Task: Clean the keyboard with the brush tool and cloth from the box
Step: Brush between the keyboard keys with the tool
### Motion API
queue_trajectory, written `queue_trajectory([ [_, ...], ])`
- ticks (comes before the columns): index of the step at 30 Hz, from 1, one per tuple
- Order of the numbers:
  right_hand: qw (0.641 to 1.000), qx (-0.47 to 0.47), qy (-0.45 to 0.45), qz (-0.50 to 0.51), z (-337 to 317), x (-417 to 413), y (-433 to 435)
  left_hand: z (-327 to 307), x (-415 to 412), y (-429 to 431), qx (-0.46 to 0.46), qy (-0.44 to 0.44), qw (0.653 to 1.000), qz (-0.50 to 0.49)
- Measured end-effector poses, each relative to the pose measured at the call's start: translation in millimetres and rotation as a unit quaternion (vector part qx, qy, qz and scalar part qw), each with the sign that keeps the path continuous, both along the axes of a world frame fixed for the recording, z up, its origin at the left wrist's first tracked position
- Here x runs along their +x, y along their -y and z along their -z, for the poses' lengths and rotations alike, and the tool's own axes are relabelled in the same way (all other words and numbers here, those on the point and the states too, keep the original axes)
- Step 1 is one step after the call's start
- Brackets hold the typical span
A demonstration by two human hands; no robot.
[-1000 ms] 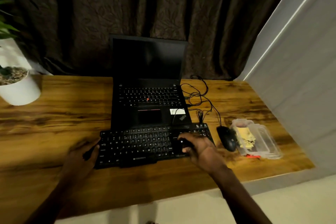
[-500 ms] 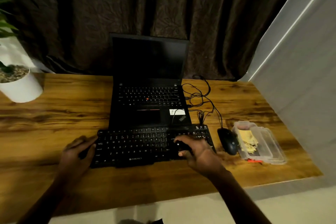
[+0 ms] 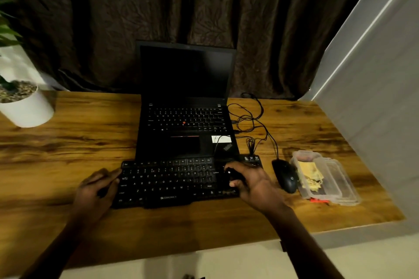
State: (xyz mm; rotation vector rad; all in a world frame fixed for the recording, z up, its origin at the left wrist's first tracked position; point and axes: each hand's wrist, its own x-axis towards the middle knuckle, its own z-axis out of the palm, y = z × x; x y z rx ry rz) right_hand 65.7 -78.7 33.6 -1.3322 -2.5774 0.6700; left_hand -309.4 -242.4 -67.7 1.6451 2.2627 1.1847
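A white pot (image 3: 29,111) of pebbles stands far left. The left hand (image 3: 95,190) lies against the left end of the keyboard (image 3: 167,184); it is too blurred to tell its grip. ZEBRONICS is printed on the keyboard's front edge, and the laptop (image 3: 186,124) sits just behind it. The right hand (image 3: 255,184) curls its fingers round a small black brush tool (image 3: 229,176) over the right-hand keys. Beside the hp mouse (image 3: 286,180), a clear box (image 3: 340,188) holds a yellow cloth (image 3: 309,174).

Keyboard (image 3: 172,183), near edge: you can read "ZEBRONICS" in pale print, and letters such as Q, W, E on its keys.
Mouse (image 3: 286,176), right: you'll find an "hp" logo.
Laptop (image 3: 186,120) palm rest: slanted logo, too small to read.
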Motion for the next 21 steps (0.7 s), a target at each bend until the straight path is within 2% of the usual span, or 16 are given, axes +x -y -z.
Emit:
queue_trajectory([
  [4,0.999,-0.017,-0.017,0.026,-2,17,-9,-1,0,0,0.003,-0.011,1.0,0.002],
  [8,0.998,0.004,-0.019,0.068,2,45,-25,-2,0,1,0.015,-0.009,1.0,0.009],
  [16,0.999,-0.026,-0.039,0.004,2,8,-14,-4,0,0,0.018,-0.008,0.999,0.026],
  [21,0.999,-0.002,-0.025,0.033,-2,32,-27,-1,-3,0,0.025,-0.004,0.999,0.029],
])
